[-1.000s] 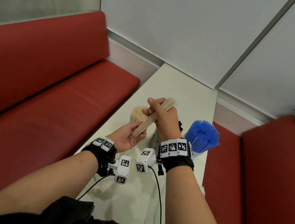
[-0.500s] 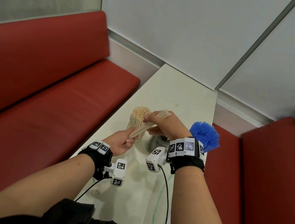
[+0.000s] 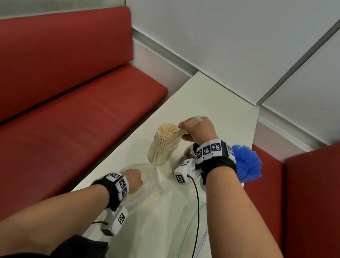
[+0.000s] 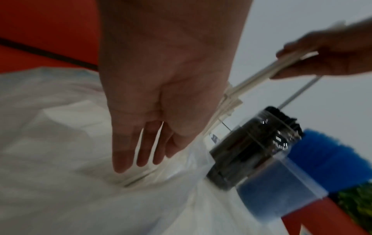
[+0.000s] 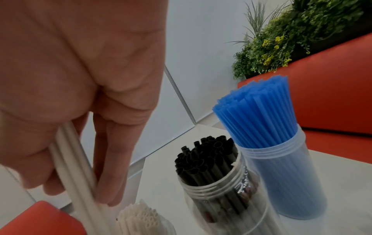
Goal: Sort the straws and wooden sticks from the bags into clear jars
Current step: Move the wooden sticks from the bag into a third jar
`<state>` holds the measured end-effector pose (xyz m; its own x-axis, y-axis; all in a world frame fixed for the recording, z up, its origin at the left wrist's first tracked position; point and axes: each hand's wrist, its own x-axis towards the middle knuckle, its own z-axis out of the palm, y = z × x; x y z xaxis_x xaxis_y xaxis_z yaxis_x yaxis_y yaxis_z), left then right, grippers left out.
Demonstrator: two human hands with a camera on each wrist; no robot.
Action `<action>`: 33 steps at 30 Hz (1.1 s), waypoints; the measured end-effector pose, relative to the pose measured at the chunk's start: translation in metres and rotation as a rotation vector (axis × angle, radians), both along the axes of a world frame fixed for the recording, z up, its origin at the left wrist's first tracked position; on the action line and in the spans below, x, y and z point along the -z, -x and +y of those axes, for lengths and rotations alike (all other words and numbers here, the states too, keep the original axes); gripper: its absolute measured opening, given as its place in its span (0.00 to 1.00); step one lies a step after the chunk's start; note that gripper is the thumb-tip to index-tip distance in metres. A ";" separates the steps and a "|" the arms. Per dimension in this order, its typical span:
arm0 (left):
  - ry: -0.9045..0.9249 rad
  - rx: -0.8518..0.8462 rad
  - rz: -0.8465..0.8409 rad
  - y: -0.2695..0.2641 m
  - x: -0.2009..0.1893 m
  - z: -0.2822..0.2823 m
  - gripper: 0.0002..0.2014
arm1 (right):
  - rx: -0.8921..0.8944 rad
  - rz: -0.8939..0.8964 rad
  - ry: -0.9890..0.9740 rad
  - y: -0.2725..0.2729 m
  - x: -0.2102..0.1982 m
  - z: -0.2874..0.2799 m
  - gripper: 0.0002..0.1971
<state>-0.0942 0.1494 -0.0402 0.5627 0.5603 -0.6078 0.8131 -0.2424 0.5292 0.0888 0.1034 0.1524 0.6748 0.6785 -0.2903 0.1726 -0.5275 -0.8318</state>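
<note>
At my nine o'clock my left hand (image 3: 131,181) reaches flat-fingered into the clear bag (image 3: 146,190), holding nothing; a few loose sticks lie under the plastic just past my fingertips (image 4: 123,165), though blur makes the count uncertain. At twelve, my right hand (image 3: 196,130) is clamped on a small bundle of wooden sticks (image 3: 180,132), its lower ends entering the stick jar (image 3: 162,149). That jar looks packed, so I judge the slanted bundle could jam on the standing sticks, splay over the rim, or tip the jar toward the table edge (image 3: 118,159). At one o'clock, close beside my wrist, stands the jar of black straws (image 5: 217,182), and at two the jar of blue straws (image 5: 281,167); a careless pull back could knock either. The wrist cable (image 3: 196,218) trails across the second bag (image 3: 184,248).
</note>
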 end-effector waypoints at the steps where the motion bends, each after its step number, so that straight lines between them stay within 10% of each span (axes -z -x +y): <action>1: -0.066 0.074 0.038 0.002 0.007 -0.001 0.15 | 0.006 -0.018 0.003 -0.001 0.002 0.005 0.13; 7: -0.286 0.365 0.141 0.008 0.036 -0.004 0.15 | -0.020 -0.101 0.074 -0.001 0.022 0.022 0.11; 18: -0.326 0.363 0.215 0.006 0.052 -0.022 0.37 | -0.052 -0.225 0.250 0.008 0.076 0.031 0.17; 29: -0.309 0.403 0.187 0.007 0.052 -0.028 0.32 | -0.059 -0.309 0.037 0.013 0.079 0.028 0.03; 33: -0.334 0.440 0.189 0.005 0.046 -0.019 0.25 | -0.042 -0.411 0.089 0.019 0.087 0.023 0.13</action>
<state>-0.0991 0.1305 -0.0864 0.6850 0.4771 -0.5506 0.6709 -0.7076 0.2216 0.0702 0.1261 0.0654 0.7186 0.6926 -0.0619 0.5034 -0.5796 -0.6408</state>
